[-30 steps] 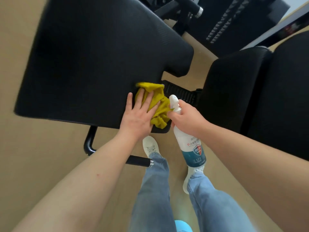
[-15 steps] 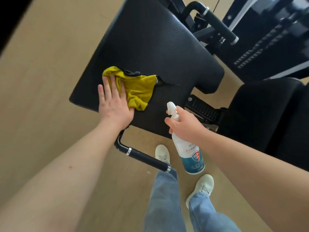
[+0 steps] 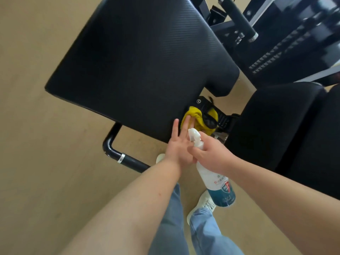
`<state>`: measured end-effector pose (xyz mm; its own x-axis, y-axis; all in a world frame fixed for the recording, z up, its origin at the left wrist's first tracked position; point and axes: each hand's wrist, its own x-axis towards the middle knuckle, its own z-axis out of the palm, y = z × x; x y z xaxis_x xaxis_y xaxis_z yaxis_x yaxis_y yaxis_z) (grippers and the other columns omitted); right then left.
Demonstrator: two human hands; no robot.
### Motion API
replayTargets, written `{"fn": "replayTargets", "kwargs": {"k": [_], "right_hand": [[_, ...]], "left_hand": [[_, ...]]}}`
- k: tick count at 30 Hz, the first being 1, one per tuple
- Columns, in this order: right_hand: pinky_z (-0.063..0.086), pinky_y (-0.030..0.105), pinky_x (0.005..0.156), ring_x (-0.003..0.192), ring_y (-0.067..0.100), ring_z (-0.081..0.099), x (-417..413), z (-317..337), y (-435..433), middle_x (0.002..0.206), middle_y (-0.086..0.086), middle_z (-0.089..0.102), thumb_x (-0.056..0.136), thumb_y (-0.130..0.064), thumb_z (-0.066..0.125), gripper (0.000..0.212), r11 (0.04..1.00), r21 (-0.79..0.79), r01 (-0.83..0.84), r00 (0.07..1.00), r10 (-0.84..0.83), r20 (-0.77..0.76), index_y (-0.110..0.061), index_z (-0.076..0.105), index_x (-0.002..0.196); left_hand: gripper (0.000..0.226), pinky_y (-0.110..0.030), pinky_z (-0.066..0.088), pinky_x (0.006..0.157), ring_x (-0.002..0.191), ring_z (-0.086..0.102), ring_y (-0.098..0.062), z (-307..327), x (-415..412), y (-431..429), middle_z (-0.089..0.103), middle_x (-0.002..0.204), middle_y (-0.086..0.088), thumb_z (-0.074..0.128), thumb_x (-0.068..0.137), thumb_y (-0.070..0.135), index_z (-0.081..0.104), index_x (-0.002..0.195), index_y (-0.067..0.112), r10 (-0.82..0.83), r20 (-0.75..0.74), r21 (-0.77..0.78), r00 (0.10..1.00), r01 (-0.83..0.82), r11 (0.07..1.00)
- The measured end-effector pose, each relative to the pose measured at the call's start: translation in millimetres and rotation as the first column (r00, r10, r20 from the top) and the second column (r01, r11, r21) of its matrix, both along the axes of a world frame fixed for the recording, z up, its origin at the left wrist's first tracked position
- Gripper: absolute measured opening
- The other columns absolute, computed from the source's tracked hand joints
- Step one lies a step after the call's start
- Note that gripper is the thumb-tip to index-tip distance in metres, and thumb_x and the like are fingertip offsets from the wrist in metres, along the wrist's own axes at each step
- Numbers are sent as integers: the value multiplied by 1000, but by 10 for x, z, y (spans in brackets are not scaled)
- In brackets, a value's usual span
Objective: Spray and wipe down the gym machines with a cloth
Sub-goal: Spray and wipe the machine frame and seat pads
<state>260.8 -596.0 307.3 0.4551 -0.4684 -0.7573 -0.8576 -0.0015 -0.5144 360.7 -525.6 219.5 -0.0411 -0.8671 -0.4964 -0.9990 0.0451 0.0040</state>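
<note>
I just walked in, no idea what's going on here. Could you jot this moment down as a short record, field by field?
place: gym, tan floor
being cleaned: black seat pad, near right corner
left hand: fingers flat, pressing yellow cloth at the pad's edge
right hand: wrapped around white spray bottle, nozzle pointing toward the cloth
spraying: no mist visible
nearby: second black pad at right, black frame tube under the seat
person: blue jeans, white shoes
</note>
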Motion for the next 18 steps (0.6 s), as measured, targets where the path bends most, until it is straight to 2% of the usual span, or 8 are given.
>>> {"fn": "replayTargets", "kwargs": {"k": [3, 8, 12, 18], "right_hand": [[56, 32, 63, 78, 18, 71, -20, -21, 7, 90, -3, 73, 101, -40, 58, 13, 1000, -2, 8, 1000, -9, -23, -33, 57, 111], [51, 27, 59, 75, 16, 69, 166, 81, -40, 88, 0, 72, 101, -37, 60, 16, 1000, -9, -9, 999, 8, -35, -26, 56, 111], [45, 26, 61, 78, 14, 67, 454, 183, -105, 90, 1, 71, 102, -39, 60, 23, 999, -29, -24, 1000, 24, -4, -24, 54, 118], [50, 31, 68, 83, 14, 69, 930, 280, -113, 90, -2, 74, 102, -42, 58, 31, 998, -24, -57, 996, 59, 64, -30, 52, 131]], "left_hand": [[77, -68, -29, 110, 146, -35, -48, 17, 145, -26, -29, 164, -21, 20, 105, 56, -14, 162, 17, -2, 73, -24, 997, 4, 1000], [72, -69, -32, 107, 145, -36, -47, 266, 518, 58, -26, 167, -12, 24, 105, 43, -13, 162, 16, 65, 158, -22, 985, -62, 998], [78, -74, -26, 107, 145, -35, -50, 504, 1033, 110, -27, 167, -11, 25, 103, 53, -9, 163, 17, 269, 259, -42, 927, -268, 963], [87, -74, -12, 116, 151, -23, -49, 854, 2080, 356, -20, 168, -17, 17, 99, 63, -12, 162, 11, 544, 374, -179, 751, -517, 837]]}}
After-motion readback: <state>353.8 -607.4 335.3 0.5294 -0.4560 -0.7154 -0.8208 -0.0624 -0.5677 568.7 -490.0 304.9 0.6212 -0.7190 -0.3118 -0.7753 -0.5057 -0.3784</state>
